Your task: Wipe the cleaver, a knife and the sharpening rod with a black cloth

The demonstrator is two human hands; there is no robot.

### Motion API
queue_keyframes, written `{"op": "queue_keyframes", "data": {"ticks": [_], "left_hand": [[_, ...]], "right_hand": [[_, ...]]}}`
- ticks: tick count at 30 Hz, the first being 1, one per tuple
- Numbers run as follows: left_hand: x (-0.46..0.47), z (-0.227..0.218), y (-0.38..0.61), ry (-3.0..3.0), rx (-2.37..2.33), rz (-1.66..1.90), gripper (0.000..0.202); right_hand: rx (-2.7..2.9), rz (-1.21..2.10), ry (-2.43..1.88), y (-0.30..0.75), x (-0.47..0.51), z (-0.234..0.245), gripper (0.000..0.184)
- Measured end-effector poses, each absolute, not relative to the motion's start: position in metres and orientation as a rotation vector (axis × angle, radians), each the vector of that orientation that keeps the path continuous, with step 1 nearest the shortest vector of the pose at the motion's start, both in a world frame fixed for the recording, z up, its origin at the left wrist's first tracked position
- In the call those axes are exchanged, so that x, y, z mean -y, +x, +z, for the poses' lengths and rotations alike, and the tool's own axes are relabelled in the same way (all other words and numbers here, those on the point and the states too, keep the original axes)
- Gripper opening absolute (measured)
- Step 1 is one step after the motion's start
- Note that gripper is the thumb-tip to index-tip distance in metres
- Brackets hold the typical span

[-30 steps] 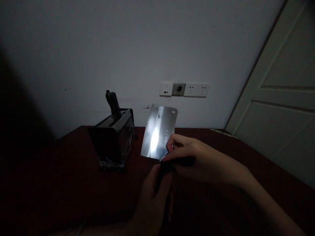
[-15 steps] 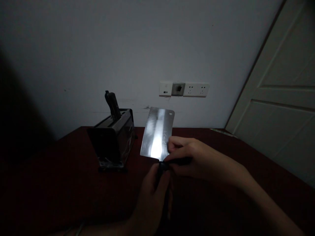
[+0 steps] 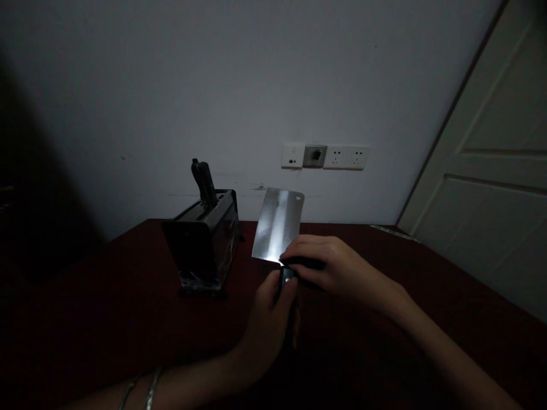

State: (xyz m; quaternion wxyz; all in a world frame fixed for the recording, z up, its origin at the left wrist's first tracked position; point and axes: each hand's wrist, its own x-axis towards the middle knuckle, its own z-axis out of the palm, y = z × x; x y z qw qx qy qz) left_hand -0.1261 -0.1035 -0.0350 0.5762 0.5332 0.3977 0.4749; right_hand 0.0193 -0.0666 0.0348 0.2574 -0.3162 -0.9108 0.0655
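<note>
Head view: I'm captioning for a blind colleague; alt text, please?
The left hand grips a cleaver by its dark handle; the right hand holds a black object near the blade's base. A knife block stands left on a dark table.

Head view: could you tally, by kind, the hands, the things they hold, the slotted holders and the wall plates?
Hands: 2, left hand and right hand
Held things: 2, cleaver and dark object
Slotted holders: 1, black holder
Wall plates: 4, three white plates, one grey plate
Total: 9
</note>
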Motion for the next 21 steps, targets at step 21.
{"op": "queue_keyframes", "data": {"ticks": [21], "left_hand": [[0.099,-0.047,-0.122,1.166,-0.941,1.043,0.029]], "right_hand": [[2.447,0.37,-1.051,0.021,0.057,0.028,0.015]]}}
